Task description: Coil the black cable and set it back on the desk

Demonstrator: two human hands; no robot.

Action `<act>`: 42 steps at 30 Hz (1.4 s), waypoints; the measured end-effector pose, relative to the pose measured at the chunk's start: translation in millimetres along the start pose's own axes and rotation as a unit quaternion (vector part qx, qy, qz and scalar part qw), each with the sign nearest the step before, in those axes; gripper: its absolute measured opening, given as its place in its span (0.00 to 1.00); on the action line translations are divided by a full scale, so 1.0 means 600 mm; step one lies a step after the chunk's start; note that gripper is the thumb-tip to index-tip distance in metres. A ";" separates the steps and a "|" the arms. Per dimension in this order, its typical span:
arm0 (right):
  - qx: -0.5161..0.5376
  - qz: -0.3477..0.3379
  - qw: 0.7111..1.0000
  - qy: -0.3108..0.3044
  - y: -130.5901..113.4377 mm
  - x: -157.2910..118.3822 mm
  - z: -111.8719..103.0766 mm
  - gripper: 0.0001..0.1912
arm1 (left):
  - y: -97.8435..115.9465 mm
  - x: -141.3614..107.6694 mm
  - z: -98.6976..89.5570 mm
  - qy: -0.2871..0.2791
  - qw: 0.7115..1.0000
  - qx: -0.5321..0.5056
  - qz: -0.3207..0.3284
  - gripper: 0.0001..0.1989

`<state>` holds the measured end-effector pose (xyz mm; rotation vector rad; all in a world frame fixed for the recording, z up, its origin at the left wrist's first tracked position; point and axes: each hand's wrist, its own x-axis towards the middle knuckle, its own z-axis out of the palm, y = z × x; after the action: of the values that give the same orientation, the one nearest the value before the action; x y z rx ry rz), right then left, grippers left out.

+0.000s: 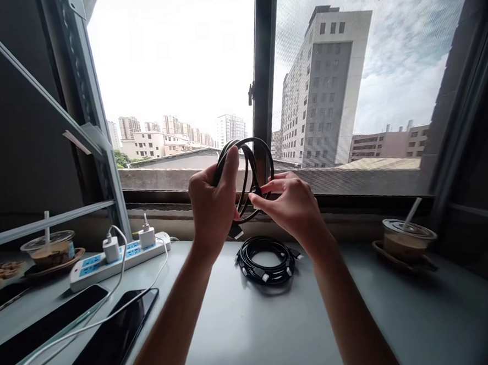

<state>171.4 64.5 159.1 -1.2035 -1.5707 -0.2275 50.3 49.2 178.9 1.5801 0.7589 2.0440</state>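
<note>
Cable (254,173) in both hands (214,198), cup (395,228) far R w/ drink (403,248).

The person's left forearm (175,313) slants up and rightward from the lower edge of the frame; the right forearm (344,303) slants up and leftward. Near the centre, the left hand (212,198) is curled inward, thumb (231,164) pointing up. The right hand (291,207) points leftward, thumb and forefinger in a pinch.

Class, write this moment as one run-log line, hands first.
left hand: holds looped cable | right hand: pinches one plug | table: coiled cables middle, power strip left, cup right
</note>
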 end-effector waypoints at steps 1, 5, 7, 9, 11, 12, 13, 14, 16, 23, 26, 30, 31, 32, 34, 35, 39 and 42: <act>0.001 -0.002 1.000 0.006 0.000 0.000 -0.001 0.12 | -0.001 0.000 -0.001 0.015 0.999 0.029 0.017 0.26; 0.004 0.001 1.000 0.010 0.004 0.001 -0.009 0.13 | -0.004 0.008 -0.010 0.070 0.989 0.119 0.056 0.26; 0.009 0.007 1.000 -0.008 0.008 0.003 -0.017 0.12 | -0.008 0.013 -0.013 0.090 0.984 0.140 0.068 0.25; 0.008 0.035 0.999 -0.026 0.011 0.005 -0.024 0.11 | -0.014 0.017 -0.014 0.090 0.985 0.129 0.067 0.24; -0.006 0.082 0.995 -0.057 0.016 0.008 -0.029 0.11 | -0.022 0.021 -0.014 0.070 0.993 0.087 0.038 0.24; -0.016 0.104 0.991 -0.077 0.020 0.010 -0.030 0.12 | -0.027 0.023 -0.013 0.057 0.996 0.060 0.014 0.24; -0.025 0.122 0.987 -0.100 0.025 0.012 -0.031 0.12 | -0.031 0.024 -0.013 0.043 0.999 0.032 -0.010 0.24; -0.030 0.135 0.983 -0.121 0.030 0.013 -0.030 0.13 | -0.034 0.026 -0.013 0.029 0.999 0.006 -0.031 0.24; -0.025 0.148 0.979 -0.141 0.042 0.016 -0.027 0.16 | -0.040 0.027 -0.012 -0.005 0.998 -0.037 -0.053 0.24; 0.028 0.102 0.985 -0.138 0.051 0.017 -0.003 0.46 | -0.051 0.013 0.015 -0.115 0.983 -0.129 -0.056 0.28; 0.071 0.055 0.995 -0.054 0.047 0.022 -0.003 0.35 | -0.054 0.008 0.027 -0.139 0.971 -0.181 -0.070 0.28; 0.141 -0.049 0.989 0.017 0.050 0.031 -0.011 0.23 | -0.054 0.012 0.032 -0.115 0.964 -0.230 -0.069 0.27; 0.145 -0.066 0.987 0.026 0.052 0.033 -0.012 0.23 | -0.055 0.015 0.031 -0.111 0.962 -0.237 -0.078 0.27; 0.141 -0.077 0.986 0.033 0.054 0.034 -0.012 0.22 | -0.058 0.018 0.030 -0.111 0.961 -0.238 -0.091 0.27; 0.125 -0.080 0.988 0.048 0.060 0.038 -0.008 0.22 | -0.068 0.025 0.027 -0.119 0.959 -0.227 -0.124 0.26; 0.117 -0.072 0.989 0.051 0.065 0.039 -0.004 0.21 | -0.077 0.029 0.026 -0.128 0.958 -0.215 -0.143 0.26; 0.083 0.001 0.997 0.001 0.101 0.045 0.019 0.18 | -0.131 0.042 0.019 -0.180 0.959 -0.094 -0.199 0.20; 0.052 0.060 0.994 -0.073 0.132 0.046 0.032 0.19 | -0.178 0.042 0.019 -0.185 0.965 0.102 -0.154 0.15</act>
<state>223.6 130.1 140.5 -1.2510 -1.6092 0.0205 56.5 147.1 128.5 1.7587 1.0189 1.4350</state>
